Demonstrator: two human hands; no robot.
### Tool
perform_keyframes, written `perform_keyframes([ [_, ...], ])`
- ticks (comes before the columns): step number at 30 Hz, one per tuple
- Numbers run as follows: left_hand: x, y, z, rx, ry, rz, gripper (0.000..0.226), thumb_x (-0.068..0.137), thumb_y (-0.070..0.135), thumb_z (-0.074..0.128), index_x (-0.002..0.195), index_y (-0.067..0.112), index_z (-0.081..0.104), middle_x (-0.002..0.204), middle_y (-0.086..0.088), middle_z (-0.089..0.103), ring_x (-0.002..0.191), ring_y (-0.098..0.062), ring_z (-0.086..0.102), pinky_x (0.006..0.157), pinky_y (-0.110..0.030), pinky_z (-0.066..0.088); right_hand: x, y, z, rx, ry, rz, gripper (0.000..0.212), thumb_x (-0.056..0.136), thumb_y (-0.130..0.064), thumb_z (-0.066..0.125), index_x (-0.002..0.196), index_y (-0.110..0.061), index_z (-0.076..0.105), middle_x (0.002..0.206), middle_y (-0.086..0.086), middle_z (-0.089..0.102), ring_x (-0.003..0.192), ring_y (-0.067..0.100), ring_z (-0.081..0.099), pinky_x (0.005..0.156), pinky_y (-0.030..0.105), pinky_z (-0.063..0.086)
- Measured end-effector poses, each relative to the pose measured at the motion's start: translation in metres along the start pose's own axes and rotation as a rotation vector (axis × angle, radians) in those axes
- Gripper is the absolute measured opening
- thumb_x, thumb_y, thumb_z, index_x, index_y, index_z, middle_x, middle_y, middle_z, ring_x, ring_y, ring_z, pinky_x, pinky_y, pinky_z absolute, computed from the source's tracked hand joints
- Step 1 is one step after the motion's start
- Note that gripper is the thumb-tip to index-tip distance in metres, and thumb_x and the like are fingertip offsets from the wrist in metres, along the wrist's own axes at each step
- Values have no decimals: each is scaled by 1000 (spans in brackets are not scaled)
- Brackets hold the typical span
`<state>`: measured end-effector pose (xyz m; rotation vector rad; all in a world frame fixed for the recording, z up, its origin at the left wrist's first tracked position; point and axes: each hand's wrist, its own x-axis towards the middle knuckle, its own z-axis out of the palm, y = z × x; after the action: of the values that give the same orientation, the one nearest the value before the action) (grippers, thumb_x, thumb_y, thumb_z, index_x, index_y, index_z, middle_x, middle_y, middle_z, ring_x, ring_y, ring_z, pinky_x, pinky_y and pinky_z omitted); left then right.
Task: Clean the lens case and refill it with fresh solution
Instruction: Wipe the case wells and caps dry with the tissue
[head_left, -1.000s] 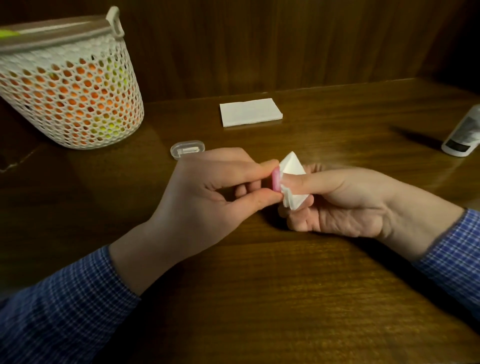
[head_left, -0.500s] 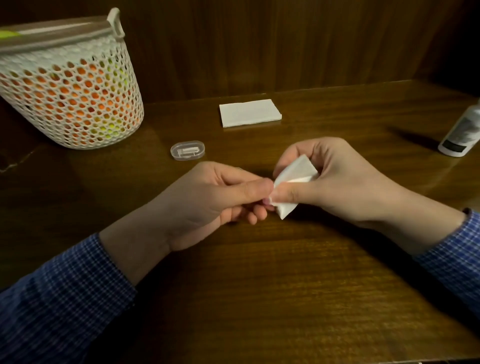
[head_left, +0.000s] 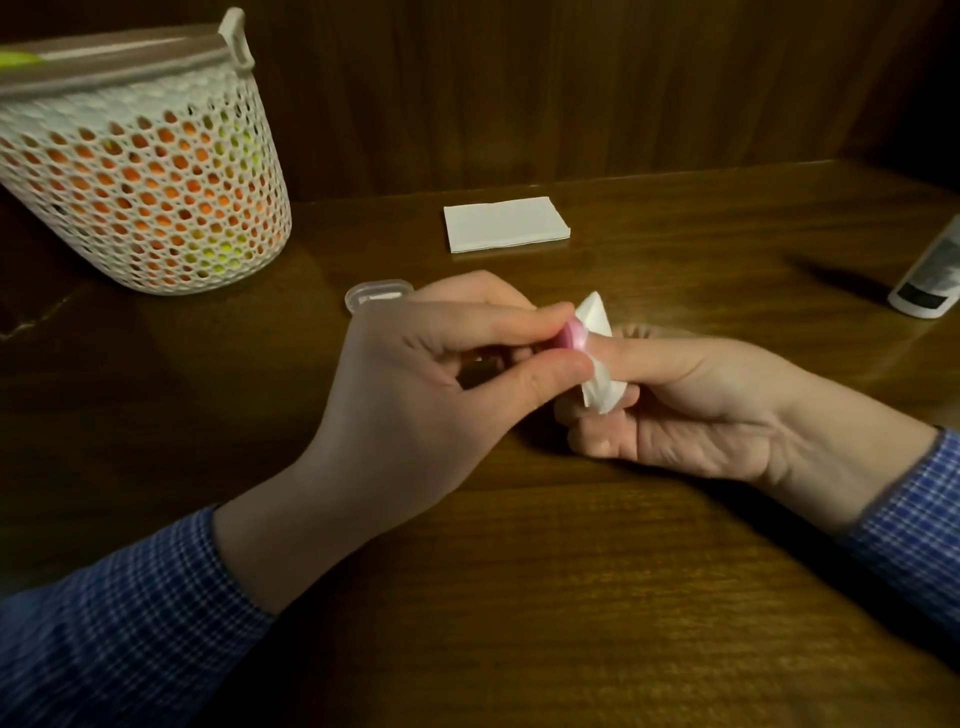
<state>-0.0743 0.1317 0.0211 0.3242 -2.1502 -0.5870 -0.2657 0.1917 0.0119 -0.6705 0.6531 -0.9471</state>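
My left hand (head_left: 415, 384) pinches a small pink lens-case piece (head_left: 731, 335) between thumb and forefinger, just above the wooden table (head_left: 519, 597). My right hand (head_left: 691, 410) lies palm up beside it, holding a folded white tissue (head_left: 597, 358) with the thumb pressing it against the pink piece. A clear plastic case part (head_left: 376, 293) lies on the table behind my left hand, partly hidden by it. A white solution bottle (head_left: 930, 283) lies at the right edge, cut off by the frame.
A white mesh basket (head_left: 140, 176) with orange and yellow contents stands at the back left. A stack of folded white tissues (head_left: 505, 224) lies at the back centre. A dark wooden wall runs behind the table.
My right hand has turned palm up again with the tissue against the pink piece, which shows once more. Half a second ago it was turned over and covered the piece.
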Motion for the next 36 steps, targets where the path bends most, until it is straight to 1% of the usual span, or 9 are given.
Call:
perform_keyframes([
  [4,0,-5,0,-379,-192,-424,24,84,41,68,96,23,79,80,11,76,72,-5,70,63,-18,56,-9,-11,0,-746,263,-438,22,66,-23,84,83,-16,73,80,0,75,72,11,69,65,24,55],
  [9,-1,-16,-3,-870,-515,-952,33,81,23,70,100,-3,77,84,-4,74,69,-5,64,61,-17,52,-17,-11,3,-1354,298,-759,40,64,-37,90,93,-19,69,88,-5,72,74,12,69,60,21,56],
  [12,1,-17,-8,-861,-447,-844,31,79,19,72,104,2,78,85,-5,75,74,-8,69,65,-18,55,-13,-6,0,-1206,363,-729,39,64,-32,90,96,-21,70,81,-4,73,67,12,69,57,24,57],
  [18,1,-5,-11,-97,-115,-107,27,86,16,75,113,12,73,99,7,74,91,-7,72,74,-14,57,10,10,7,122,76,-25,11,76,-13,78,86,-9,79,78,4,71,56,5,61,54,12,48],
  [20,-1,-5,-9,-91,-88,-85,29,86,15,75,114,12,72,102,6,74,92,-8,73,75,-15,58,9,7,4,66,34,-20,12,77,-15,79,88,-10,79,80,3,72,60,5,63,59,12,46],
  [23,-1,-7,-6,-333,-65,-326,32,82,19,74,114,17,73,95,3,79,86,-11,76,75,-20,60,3,-4,4,-347,155,-276,12,76,-21,81,87,-17,79,86,5,76,75,11,71,71,25,50],
  [29,-1,-27,-4,-872,-263,-818,31,84,17,67,110,4,77,83,-6,73,76,-11,70,69,-20,56,-6,-4,8,-1262,476,-733,21,78,-35,81,86,-18,72,84,1,74,71,16,70,58,29,56],
  [33,2,-30,-9,-932,-435,-879,29,85,23,68,100,1,79,80,-5,71,73,-8,68,65,-16,55,-8,-4,8,-1273,476,-676,16,76,-35,84,81,-24,74,83,-4,75,74,11,71,59,21,55],
  [36,3,-32,-9,-948,-444,-876,28,87,22,68,102,1,78,82,-4,71,75,-8,68,67,-18,56,-4,-2,8,-814,348,-443,13,68,-27,85,76,-21,76,81,7,77,73,17,72,64,26,58],
])
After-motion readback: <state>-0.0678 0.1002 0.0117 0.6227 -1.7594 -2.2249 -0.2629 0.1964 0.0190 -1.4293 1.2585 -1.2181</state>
